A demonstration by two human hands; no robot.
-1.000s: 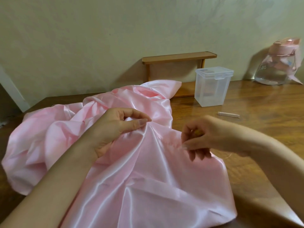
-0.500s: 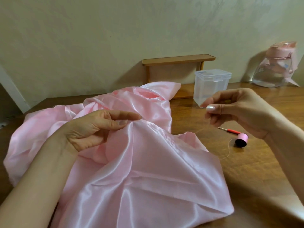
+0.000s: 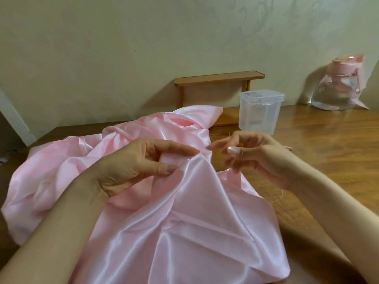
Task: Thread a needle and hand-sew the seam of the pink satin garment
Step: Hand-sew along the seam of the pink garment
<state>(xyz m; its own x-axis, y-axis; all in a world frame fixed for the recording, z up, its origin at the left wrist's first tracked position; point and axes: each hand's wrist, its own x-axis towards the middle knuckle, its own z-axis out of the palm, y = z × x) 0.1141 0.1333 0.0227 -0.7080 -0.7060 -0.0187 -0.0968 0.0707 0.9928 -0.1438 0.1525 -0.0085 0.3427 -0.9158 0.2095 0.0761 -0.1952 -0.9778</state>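
Pink satin garment (image 3: 184, 222): heaped on bench (image 3: 317, 150), one fold raised.
Left hand (image 3: 139, 167): fingers (image 3: 176, 149) pinch the fold's peak.
Right hand (image 3: 260, 156): just beside the peak, fingers curled, pinching needle (image 3: 229, 135); thread (image 3: 280, 196) trails under the wrist.

On the brown wooden table (image 3: 320, 144) the pink satin garment (image 3: 194, 222) lies left and centre, the small wooden shelf (image 3: 219, 75) behind it, the clear lidded plastic box (image 3: 260, 113) before the shelf's right end, the pink-capped clear bottle (image 3: 338, 91) far right.
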